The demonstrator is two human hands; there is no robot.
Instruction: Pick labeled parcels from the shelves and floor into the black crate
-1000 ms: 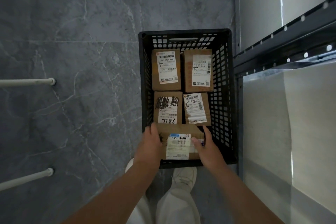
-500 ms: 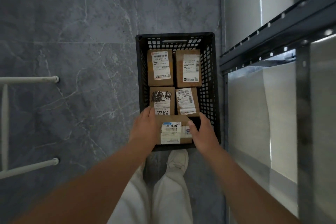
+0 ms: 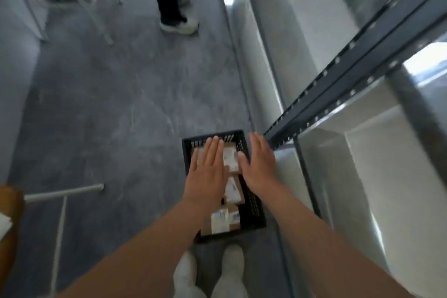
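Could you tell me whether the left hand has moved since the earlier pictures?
Yes. The left hand has let go of the near parcel and now shows open over the far end of the black crate.

**No print can be read**

White labels point(image 3: 229, 159) show on the cardboard parcels point(image 3: 234, 226) inside the black crate point(image 3: 252, 205) on the floor. Blur smears every line on them. No word, number, barcode or brand can be made out, near or far.
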